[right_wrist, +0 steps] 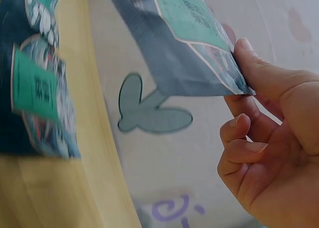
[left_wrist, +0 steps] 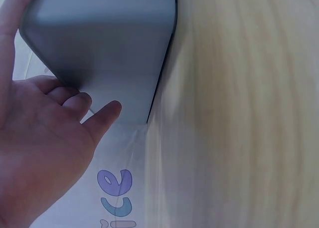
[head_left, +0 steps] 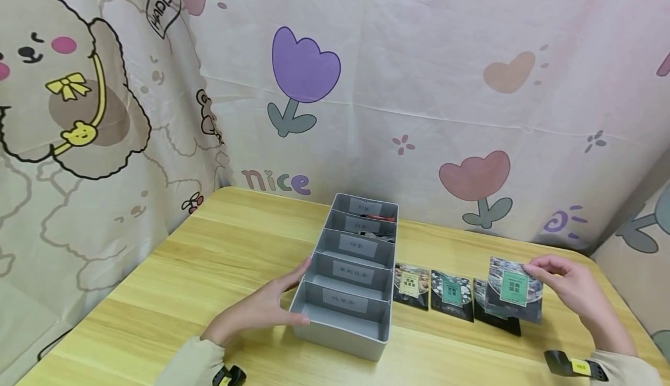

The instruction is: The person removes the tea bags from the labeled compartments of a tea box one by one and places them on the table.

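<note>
My right hand pinches a dark tea sachet with a green label by its upper right corner, thumb and fingers meeting there. That sachet hangs tilted above the table in the right wrist view and partly covers another tea sachet below. At the left wall of a long grey divided box, my left hand holds the rim, thumb near the front corner and fingers along the side. In the left wrist view, fingertips lie against the box's outer side.
Left of the covered sachet lie a green-labelled sachet and a yellow-labelled sachet. The box's compartments carry paper labels; the two farthest hold red and dark packets. Behind the wooden table hangs a printed curtain.
</note>
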The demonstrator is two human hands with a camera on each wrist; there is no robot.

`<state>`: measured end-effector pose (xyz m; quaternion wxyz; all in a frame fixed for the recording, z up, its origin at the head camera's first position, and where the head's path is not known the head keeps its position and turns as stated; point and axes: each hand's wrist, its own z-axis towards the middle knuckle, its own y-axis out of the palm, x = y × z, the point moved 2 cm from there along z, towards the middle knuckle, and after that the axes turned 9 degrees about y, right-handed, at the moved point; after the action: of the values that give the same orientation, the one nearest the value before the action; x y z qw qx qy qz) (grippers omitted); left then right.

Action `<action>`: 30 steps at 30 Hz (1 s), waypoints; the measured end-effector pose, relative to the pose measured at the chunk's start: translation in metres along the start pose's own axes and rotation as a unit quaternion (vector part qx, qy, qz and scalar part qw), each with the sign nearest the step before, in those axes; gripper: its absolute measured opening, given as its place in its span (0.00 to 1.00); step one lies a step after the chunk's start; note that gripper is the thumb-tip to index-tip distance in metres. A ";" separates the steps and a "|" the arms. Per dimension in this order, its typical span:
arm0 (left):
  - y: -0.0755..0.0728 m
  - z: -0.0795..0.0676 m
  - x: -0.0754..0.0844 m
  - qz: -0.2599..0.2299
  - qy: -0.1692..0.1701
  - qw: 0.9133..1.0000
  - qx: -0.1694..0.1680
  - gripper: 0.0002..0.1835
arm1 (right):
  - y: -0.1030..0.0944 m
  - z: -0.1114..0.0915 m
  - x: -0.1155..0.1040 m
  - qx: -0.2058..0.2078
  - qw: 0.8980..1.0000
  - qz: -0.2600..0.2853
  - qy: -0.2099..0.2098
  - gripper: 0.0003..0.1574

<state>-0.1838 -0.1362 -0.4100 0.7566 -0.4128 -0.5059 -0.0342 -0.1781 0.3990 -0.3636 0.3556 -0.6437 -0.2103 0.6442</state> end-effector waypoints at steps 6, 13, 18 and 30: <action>0.000 0.000 -0.001 0.000 -0.001 1.000 0.003 0.59 | -0.010 0.000 0.020 -0.004 1.000 -0.015 0.014 0.18; 0.002 0.000 -0.002 0.002 -0.004 1.000 0.000 0.58 | -0.021 -0.004 0.042 -0.004 0.998 -0.048 0.051 0.20; 0.002 0.001 -0.001 0.003 -0.002 1.000 0.002 0.58 | -0.029 -0.004 0.060 -0.012 0.996 -0.051 0.073 0.22; 0.001 0.000 -0.001 0.007 0.001 1.000 0.001 0.58 | -0.032 -0.001 0.088 -0.078 0.986 -0.063 0.130 0.26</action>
<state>-0.1840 -0.1358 -0.4108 0.7578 -0.4156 -0.5021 -0.0296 -0.1638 0.4844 -0.4003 0.3684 -0.7332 -0.2525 0.5128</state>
